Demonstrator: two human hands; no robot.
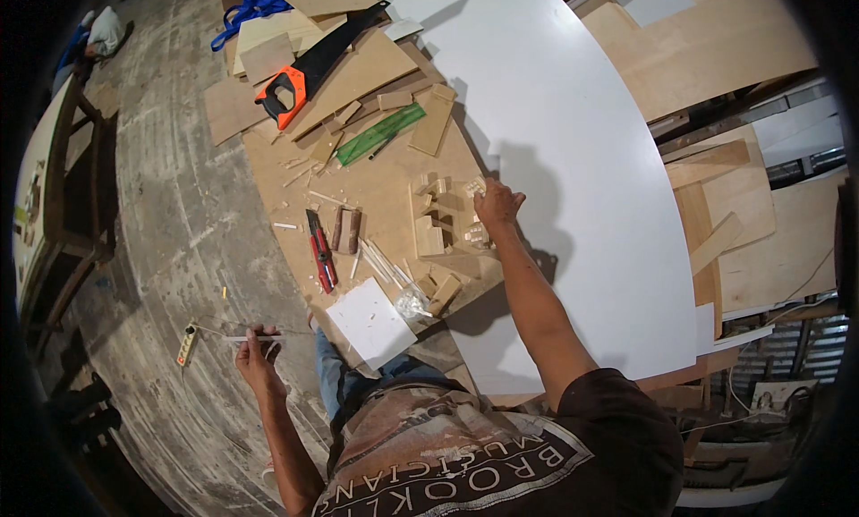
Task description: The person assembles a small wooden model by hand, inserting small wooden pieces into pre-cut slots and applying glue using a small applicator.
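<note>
My left hand (258,365) is raised off to the left of the board, its fingers pinching a thin white stick (274,338) that lies level across the fingertips. My right hand (498,206) reaches to the far side of a small wooden model (433,238) built of pale blocks on a flat base. Its fingers are bent down at the model's right edge; what they hold there, if anything, is hidden. Near the model lie a bundle of thin pale sticks (383,263), a clear plastic bag (412,303) and a small wood block (445,293).
A red utility knife (320,252) and a brown block (346,229) lie on the board (295,182), near white paper (371,322). Behind are a green strip (382,133), an orange-handled saw (313,68) and wood offcuts. A white sheet (591,204) spans the right; a power strip (186,345) is at left.
</note>
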